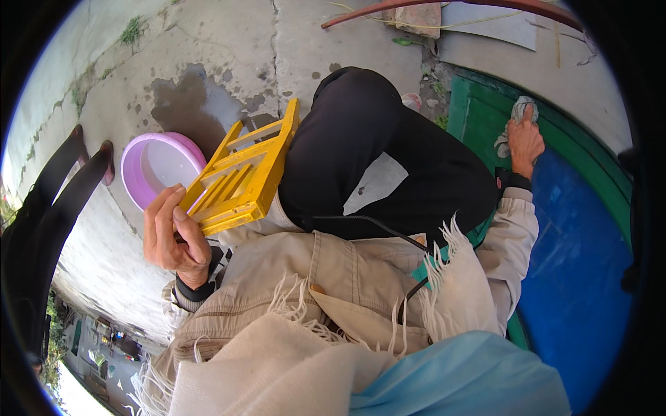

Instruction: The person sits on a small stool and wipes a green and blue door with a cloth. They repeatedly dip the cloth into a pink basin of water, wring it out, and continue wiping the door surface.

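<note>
At the upper right, my right hand (524, 139) presses a crumpled grey cloth (522, 110) against the green frame (478, 112) of a panel with a blue face (577, 249). My left hand (177, 236) is at the left, its fingers bent at the lower corner of a yellow-painted slatted wooden piece (250, 182), perhaps a small stool or chair; whether it grips the wood cannot be told. The yellow piece stands tilted beside my bent leg. Just beyond my left hand is a round pink plastic basin (163, 169) holding cloudy water.
A wet patch (190, 101) lies on the cracked concrete by the basin. Another person's dark-clad legs (67, 195) stand at the left. Along the top are a brick (419, 21), a curved red bar (374, 9) and a pale flat sheet (489, 26).
</note>
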Available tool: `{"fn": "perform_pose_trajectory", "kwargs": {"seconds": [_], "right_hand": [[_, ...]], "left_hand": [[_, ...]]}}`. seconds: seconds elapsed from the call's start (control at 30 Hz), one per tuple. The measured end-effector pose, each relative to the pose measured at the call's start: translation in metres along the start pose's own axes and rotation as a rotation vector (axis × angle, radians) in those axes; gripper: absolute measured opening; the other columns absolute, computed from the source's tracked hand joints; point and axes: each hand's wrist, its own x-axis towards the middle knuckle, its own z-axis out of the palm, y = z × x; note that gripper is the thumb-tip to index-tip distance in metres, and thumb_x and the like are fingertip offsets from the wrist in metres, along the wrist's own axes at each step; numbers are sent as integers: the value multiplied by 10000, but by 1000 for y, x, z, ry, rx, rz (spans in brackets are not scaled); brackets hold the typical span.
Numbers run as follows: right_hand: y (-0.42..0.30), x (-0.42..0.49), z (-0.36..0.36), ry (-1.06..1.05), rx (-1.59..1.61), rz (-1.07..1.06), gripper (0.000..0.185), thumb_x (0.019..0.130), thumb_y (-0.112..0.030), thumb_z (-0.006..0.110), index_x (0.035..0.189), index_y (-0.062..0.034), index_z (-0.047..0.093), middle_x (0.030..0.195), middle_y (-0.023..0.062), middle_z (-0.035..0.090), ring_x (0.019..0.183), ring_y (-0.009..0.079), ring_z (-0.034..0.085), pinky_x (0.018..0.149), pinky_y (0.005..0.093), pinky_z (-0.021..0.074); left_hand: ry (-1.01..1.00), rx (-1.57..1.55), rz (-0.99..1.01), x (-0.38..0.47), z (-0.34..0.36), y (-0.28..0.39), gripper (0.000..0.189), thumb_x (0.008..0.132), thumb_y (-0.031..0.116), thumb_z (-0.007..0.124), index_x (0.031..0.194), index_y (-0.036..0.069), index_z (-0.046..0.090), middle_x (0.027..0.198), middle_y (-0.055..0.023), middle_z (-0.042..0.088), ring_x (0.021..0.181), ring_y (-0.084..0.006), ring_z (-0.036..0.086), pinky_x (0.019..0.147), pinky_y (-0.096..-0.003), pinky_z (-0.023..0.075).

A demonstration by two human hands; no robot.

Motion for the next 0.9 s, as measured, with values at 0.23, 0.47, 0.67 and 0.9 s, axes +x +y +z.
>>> {"fn": "perform_pose_trajectory", "kwargs": {"seconds": [0.23,0.47,0.67,0.9], "right_hand": [[-9,21,26,-5,117,53,587,841,-347,646,1338,-97,461,899,241,721,838,449,701,722,542,557],[-8,12,27,-234,298,62,681,781,-425,653,1425,-229,547,1122,232,696,1051,428,655,893,511,514],[-27,-8,42,-133,251,34,601,818,-363,643,1384,-182,556,1066,222,710,1000,433,670,835,533,532],[-35,35,67,-51,130,32,466,831,-332,637,1240,-111,594,977,223,723,898,431,697,758,542,553]], "left_hand": [[13,22,51,2,1,-2,195,904,4,542,965,-51,719,920,-182,711,702,-211,658,587,-270,487],[13,11,-13,-2,0,-1,216,968,79,540,956,-34,724,926,-172,714,718,-197,668,558,-257,480],[2,4,-24,-1,0,-1,181,908,13,551,958,-34,719,913,-167,712,672,-185,642,564,-259,471],[16,34,17,2,1,0,204,922,30,536,961,-49,720,914,-183,711,736,-232,678,600,-277,497]]}}
